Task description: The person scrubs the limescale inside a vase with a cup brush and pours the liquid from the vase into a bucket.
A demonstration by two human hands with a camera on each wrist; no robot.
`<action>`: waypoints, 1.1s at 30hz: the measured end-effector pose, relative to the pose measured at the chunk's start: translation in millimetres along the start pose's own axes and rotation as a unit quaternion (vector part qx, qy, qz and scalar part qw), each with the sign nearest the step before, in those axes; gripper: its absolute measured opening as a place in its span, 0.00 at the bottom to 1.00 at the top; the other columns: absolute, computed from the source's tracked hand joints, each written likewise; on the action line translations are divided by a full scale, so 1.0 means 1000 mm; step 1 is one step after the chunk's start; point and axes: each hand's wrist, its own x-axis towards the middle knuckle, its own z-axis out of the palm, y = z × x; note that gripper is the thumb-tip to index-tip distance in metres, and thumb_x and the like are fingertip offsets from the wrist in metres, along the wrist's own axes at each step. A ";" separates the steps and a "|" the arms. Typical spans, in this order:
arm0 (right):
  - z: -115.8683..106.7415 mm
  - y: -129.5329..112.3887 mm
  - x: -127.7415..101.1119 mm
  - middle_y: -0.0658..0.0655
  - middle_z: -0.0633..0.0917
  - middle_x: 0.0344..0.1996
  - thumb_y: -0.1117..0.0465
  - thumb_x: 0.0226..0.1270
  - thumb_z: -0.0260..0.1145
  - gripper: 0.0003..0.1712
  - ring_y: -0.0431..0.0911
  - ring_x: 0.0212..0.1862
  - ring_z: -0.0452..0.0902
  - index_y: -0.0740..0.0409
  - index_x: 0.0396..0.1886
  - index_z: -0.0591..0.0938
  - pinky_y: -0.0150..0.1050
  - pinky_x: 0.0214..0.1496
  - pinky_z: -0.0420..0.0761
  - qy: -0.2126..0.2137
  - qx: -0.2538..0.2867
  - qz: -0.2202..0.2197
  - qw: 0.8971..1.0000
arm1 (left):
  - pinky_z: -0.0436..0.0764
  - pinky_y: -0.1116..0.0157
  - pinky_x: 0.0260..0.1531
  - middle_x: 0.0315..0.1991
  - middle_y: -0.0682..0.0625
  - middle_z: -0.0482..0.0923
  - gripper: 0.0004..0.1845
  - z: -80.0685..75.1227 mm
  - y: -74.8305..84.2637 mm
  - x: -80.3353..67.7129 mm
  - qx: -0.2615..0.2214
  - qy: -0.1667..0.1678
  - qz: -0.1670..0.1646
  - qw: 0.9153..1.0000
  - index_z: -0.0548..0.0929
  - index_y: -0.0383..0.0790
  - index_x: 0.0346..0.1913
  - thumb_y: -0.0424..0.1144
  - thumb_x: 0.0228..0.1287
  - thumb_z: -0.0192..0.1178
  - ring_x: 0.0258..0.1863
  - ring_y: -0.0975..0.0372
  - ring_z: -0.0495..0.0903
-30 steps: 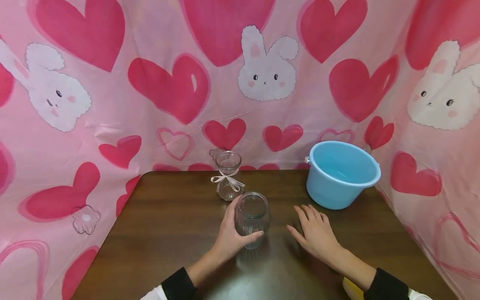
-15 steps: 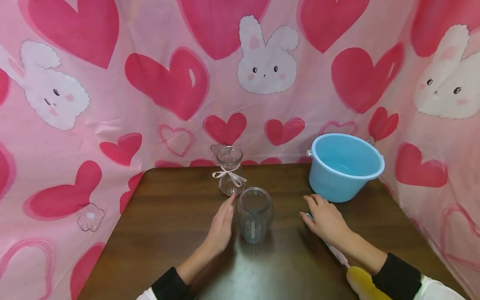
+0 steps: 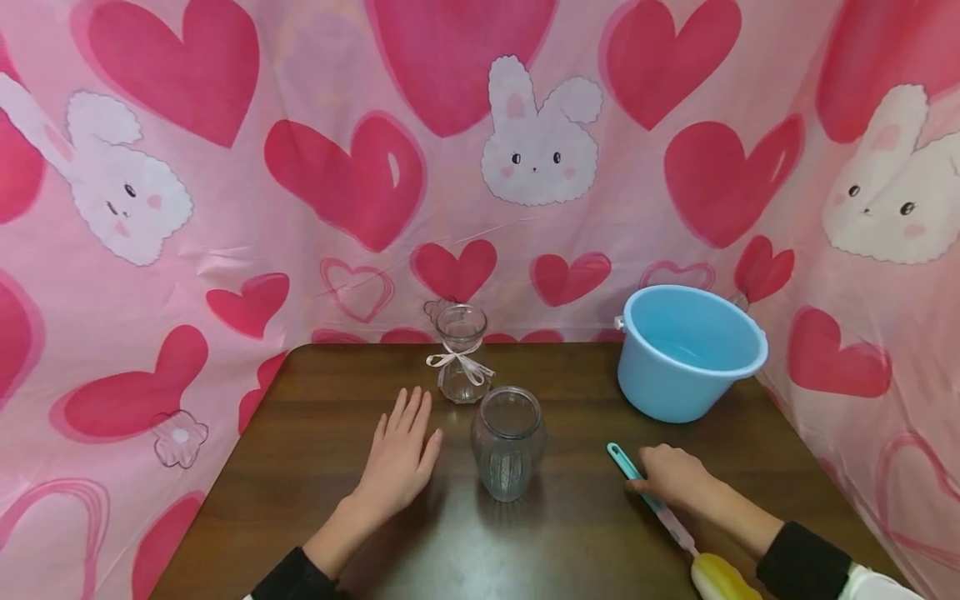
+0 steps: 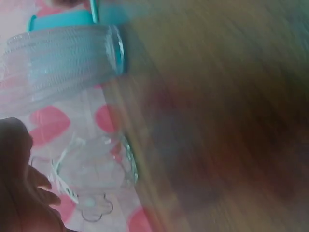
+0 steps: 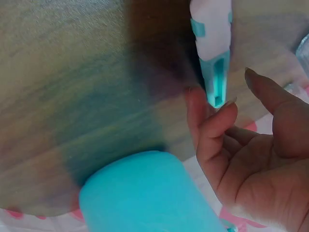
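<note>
On the tabletop stands a clear ribbed glass jar (image 3: 508,454), upright and apart from both hands. My left hand (image 3: 399,458) is to its left, palm down with fingers spread and holding nothing. A sponge bottle brush (image 3: 675,527) lies slanting at the right, its yellow-and-white sponge head (image 3: 722,581) cut off by the lower edge. My right hand (image 3: 675,475) has its fingers curled at the teal-and-pink handle, the thumb over it in the head view. In the right wrist view the handle's teal end (image 5: 218,82) meets the curled fingers, the thumb apart.
Behind the jar stands a clear glass vase (image 3: 462,385) with a white ribbon bow. A light blue bucket (image 3: 667,387) is at the back right of the dark wooden table (image 3: 330,375). A pink cloth (image 3: 442,200) with hearts and rabbits hangs behind and at both sides.
My left hand has let go of the jar and moved left. My right hand has moved nearer me and curled its fingers at the brush handle. More of the brush shows.
</note>
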 end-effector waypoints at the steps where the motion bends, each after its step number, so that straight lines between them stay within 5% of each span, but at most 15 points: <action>1: 0.009 0.008 0.004 0.51 0.72 0.20 0.48 0.63 0.78 0.22 0.44 0.23 0.70 0.54 0.26 0.74 0.42 0.25 0.73 -0.004 -0.005 -0.005 1.000 | 0.54 0.33 0.73 0.82 0.39 0.53 0.35 0.000 -0.002 -0.001 0.019 -0.003 -0.003 1.000 0.60 0.33 0.80 0.51 0.82 0.51 0.83 0.46 0.45; 6: 0.038 0.040 0.019 0.49 0.72 0.21 0.48 0.63 0.78 0.19 0.42 0.23 0.69 0.52 0.27 0.77 0.39 0.25 0.73 -0.021 -0.014 -0.030 0.999 | 0.50 0.31 0.73 0.82 0.37 0.54 0.37 -0.002 -0.007 -0.003 0.054 -0.014 -0.017 0.998 0.60 0.36 0.81 0.55 0.80 0.52 0.83 0.44 0.46; 10: 0.033 0.030 0.013 0.49 0.73 0.21 0.55 0.62 0.79 0.16 0.43 0.24 0.70 0.53 0.28 0.78 0.39 0.25 0.73 -0.021 0.005 -0.024 0.999 | 0.50 0.30 0.72 0.81 0.36 0.55 0.37 -0.003 -0.008 -0.004 0.050 -0.024 -0.025 0.998 0.61 0.38 0.81 0.55 0.79 0.53 0.83 0.43 0.46; 20: -0.026 -0.018 -0.010 0.46 0.77 0.22 0.63 0.63 0.75 0.11 0.39 0.23 0.72 0.57 0.36 0.79 0.34 0.25 0.74 0.074 0.088 -0.057 0.992 | 0.46 0.29 0.72 0.81 0.37 0.56 0.35 -0.007 -0.012 -0.004 0.052 -0.056 -0.036 0.996 0.65 0.43 0.80 0.56 0.79 0.54 0.83 0.45 0.47; 27: -0.077 -0.042 -0.009 0.49 0.88 0.30 0.63 0.65 0.74 0.13 0.39 0.30 0.83 0.61 0.43 0.80 0.39 0.34 0.85 0.154 0.138 -0.130 0.970 | 0.45 0.28 0.72 0.81 0.37 0.55 0.34 -0.008 -0.012 -0.001 0.040 -0.067 -0.037 0.996 0.65 0.43 0.80 0.55 0.80 0.53 0.83 0.45 0.47; 33: -0.128 -0.072 -0.022 0.51 0.90 0.35 0.62 0.66 0.76 0.15 0.46 0.37 0.88 0.60 0.48 0.81 0.41 0.40 0.88 0.208 0.187 -0.152 0.948 | 0.48 0.27 0.71 0.80 0.37 0.58 0.31 -0.006 -0.013 -0.005 0.052 -0.057 -0.025 0.997 0.67 0.43 0.79 0.51 0.80 0.55 0.82 0.43 0.51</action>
